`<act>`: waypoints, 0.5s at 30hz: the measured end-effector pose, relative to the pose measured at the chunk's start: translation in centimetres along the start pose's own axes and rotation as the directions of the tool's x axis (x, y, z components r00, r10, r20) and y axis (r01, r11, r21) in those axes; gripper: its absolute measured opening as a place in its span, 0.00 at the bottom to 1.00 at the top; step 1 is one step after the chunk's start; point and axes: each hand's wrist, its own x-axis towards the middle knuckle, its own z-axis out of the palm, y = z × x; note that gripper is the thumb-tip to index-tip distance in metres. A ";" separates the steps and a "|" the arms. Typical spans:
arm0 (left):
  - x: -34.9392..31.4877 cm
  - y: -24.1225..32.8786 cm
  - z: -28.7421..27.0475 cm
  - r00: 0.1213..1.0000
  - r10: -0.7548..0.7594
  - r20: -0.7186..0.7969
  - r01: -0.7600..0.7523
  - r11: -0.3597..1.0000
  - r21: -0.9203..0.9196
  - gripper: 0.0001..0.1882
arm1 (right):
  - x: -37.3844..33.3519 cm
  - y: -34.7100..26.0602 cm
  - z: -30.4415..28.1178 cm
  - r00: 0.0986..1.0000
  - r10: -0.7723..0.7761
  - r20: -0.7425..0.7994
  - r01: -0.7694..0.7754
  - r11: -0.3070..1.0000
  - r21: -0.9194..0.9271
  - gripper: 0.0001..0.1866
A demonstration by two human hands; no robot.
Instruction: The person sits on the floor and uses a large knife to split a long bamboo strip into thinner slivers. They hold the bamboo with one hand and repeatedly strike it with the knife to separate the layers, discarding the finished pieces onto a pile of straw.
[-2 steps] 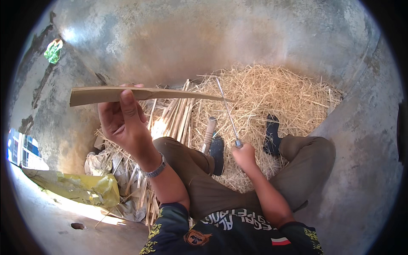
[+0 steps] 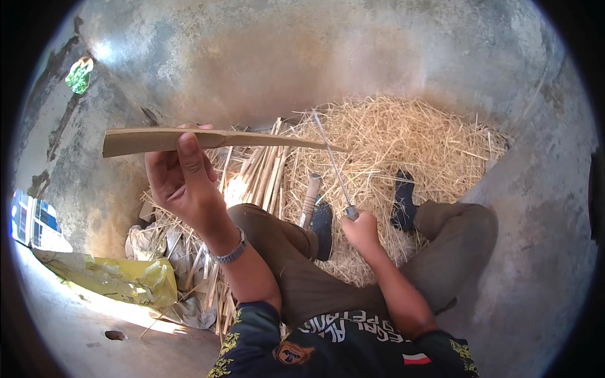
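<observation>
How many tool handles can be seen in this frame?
2: a grey handle in the right hand, with a thin metal shaft, and a tan handle beside the left foot. More could be hidden under the straw.

Here's the left hand (image 2: 189, 173), fingers partly out of sight behind the pale strip (image 2: 135, 143), thumb masking a patch of it! Over to the right hand (image 2: 361, 230), covering most of the handle of the thin-bladed tool (image 2: 339, 177); blade and strip cross, touching or apart, can't tell. By the straw heap's (image 2: 435, 142) left edge, a wooden grip (image 2: 311, 200) disappears behind the trouser leg (image 2: 277, 242). The left forearm (image 2: 255, 274) blocks part of the stick pile (image 2: 271, 176), and the shirt (image 2: 340, 359) runs off the lower picture edge
</observation>
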 end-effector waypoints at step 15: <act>0.1 -2.5 0.7 0.966 0.154 -0.207 -0.090 0.953 0.288 0.10 | 4.2 -0.6 2.2 0.980 0.170 0.099 -0.159 0.981 -0.111 0.13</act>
